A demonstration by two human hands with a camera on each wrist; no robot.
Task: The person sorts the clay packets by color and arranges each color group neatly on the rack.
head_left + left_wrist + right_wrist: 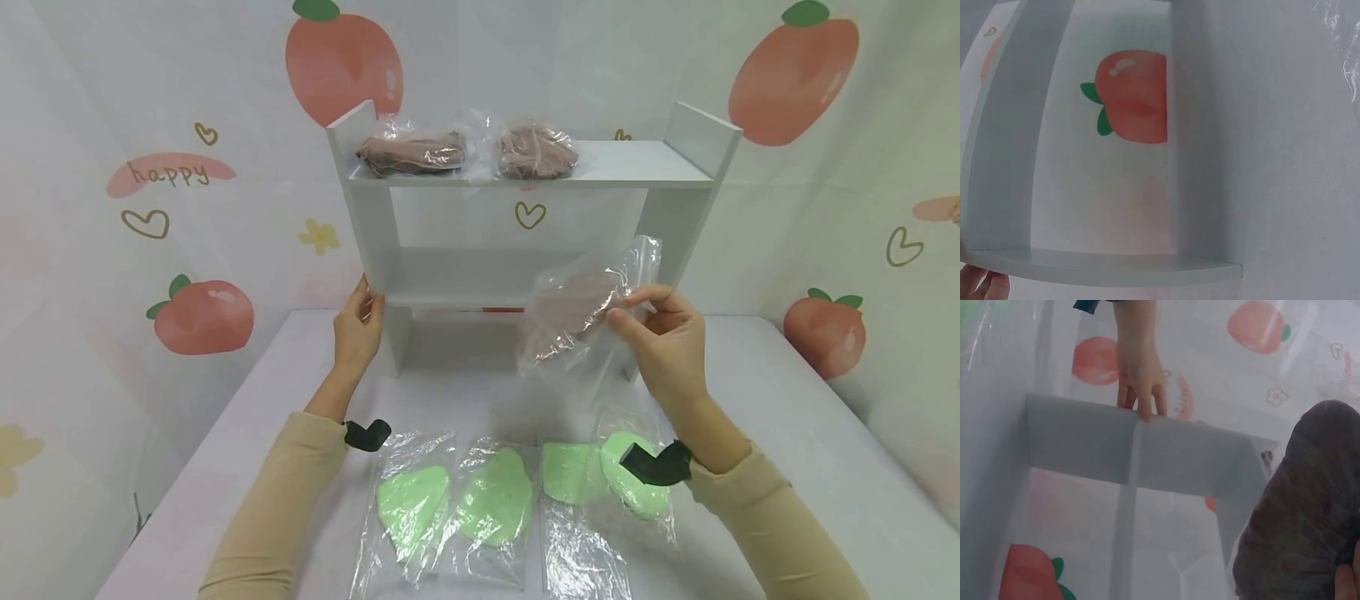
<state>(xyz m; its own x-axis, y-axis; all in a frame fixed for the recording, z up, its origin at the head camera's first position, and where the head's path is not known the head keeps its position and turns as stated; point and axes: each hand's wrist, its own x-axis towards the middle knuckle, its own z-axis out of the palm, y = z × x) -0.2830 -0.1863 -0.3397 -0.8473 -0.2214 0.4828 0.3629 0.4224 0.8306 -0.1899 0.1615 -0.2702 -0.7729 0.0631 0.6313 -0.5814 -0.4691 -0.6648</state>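
Note:
My right hand (671, 346) pinches a clear plastic bag (573, 312) between thumb and fingers, near its upper right edge. A flattened brown lump lies inside the bag. It hangs tilted in front of the white shelf unit's lower right part, and the right wrist view shows the bagged brown lump (1304, 506) close up. My left hand (358, 329) touches the outer left side panel of the white shelf unit (517, 182) at middle-board height. Its fingertips (997, 286) show at the panel's edge in the left wrist view.
Two bagged brown lumps, one left (416, 154) and one near the middle (536, 152), sit on the top board. Several clear bags with flat light-green pieces (495, 500) lie on the white table (712, 533) in front. A patterned cloth (465, 58) hangs behind.

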